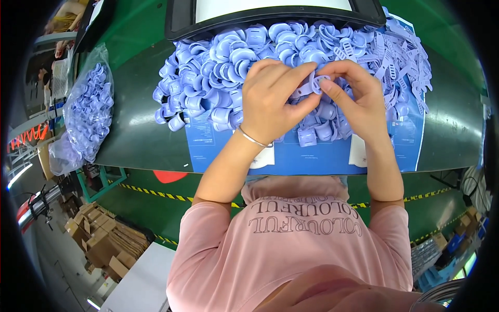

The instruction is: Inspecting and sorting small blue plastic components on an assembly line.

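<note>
Between the fingertips of both hands is a small lavender plastic strap piece (316,82) with a looped end. My left hand (270,99), a bangle at its wrist, pinches it from the left. The thumb and forefinger of my right hand (362,96) close on its looped end from the right. Part of the piece is hidden behind the fingers. Around and beyond my hands spreads a heap of curved lavender plastic cups (223,67). Flat slotted lavender straps (397,65) lie heaped to the right.
Under the heaps lies a blue printed sheet (312,160) on the dark green table (140,130). A black-rimmed tray (280,16) stands at the far edge. At the table's left end is a clear bag (91,112) of lavender pieces. Cardboard boxes (101,242) are stacked on the floor at left.
</note>
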Demonstrator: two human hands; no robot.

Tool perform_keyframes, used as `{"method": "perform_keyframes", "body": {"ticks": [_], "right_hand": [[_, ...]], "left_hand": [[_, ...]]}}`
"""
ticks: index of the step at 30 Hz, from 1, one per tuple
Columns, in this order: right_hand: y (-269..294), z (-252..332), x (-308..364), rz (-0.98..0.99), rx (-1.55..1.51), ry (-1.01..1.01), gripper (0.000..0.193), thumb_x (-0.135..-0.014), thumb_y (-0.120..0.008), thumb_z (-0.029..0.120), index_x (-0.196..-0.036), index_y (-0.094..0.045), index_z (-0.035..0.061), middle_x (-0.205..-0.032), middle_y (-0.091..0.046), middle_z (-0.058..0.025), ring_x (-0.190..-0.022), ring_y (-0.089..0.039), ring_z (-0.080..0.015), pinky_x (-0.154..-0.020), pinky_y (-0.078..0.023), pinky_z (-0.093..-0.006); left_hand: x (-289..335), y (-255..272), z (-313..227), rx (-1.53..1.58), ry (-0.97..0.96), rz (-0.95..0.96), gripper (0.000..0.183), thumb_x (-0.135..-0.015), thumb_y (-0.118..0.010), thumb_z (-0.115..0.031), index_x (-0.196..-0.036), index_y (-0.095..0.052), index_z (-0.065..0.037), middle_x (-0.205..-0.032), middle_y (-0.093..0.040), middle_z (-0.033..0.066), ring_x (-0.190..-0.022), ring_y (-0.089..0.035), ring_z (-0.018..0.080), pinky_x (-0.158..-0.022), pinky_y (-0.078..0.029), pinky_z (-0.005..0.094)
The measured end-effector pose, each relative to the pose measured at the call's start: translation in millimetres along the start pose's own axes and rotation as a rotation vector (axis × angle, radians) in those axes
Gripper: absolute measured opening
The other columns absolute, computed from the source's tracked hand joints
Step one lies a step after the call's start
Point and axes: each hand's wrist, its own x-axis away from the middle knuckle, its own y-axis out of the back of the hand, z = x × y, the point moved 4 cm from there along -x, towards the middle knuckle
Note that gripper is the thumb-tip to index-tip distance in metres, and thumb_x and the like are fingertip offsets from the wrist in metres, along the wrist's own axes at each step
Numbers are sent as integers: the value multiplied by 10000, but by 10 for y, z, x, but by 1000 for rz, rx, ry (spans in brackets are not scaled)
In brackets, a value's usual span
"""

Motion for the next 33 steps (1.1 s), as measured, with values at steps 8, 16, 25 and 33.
{"method": "perform_keyframes", "body": {"ticks": [8,16,25,33], "right_hand": [[-5,21,-8,78,137,56,179,-833,-689,17,-991,-607,1,-953,-602,-39,-897,-543,-124,-858,-444,-272],[14,19,-14,192,123,-36,111,-856,-664,17,-937,-590,0,-918,-601,-27,-893,-570,-111,-817,-459,-256],[12,-70,-14,45,-245,-149,110,-976,-555,123,-962,-532,16,-866,-627,-38,-859,-613,-92,-745,-468,-206],[58,36,-14,-53,39,49,81,-904,-631,35,-965,-589,3,-946,-676,-89,-910,-633,-125,-796,-490,-243]], "left_hand": [[-13,35,-28,-55,-15,20,351,-653,-764,-212,-991,-708,-133,-648,-544,-27,-632,-557,151,-949,-377,391],[-9,5,-46,-51,-21,64,288,-669,-768,-235,-928,-703,-128,-640,-533,-29,-616,-545,156,-953,-377,401],[-41,40,-80,28,24,27,294,-676,-804,-253,-913,-702,-113,-740,-673,11,-625,-616,148,-951,-386,374],[45,-5,-21,384,313,74,390,-695,-818,-221,-1022,-649,-92,-845,-709,28,-757,-651,172,-947,-404,357]]}}
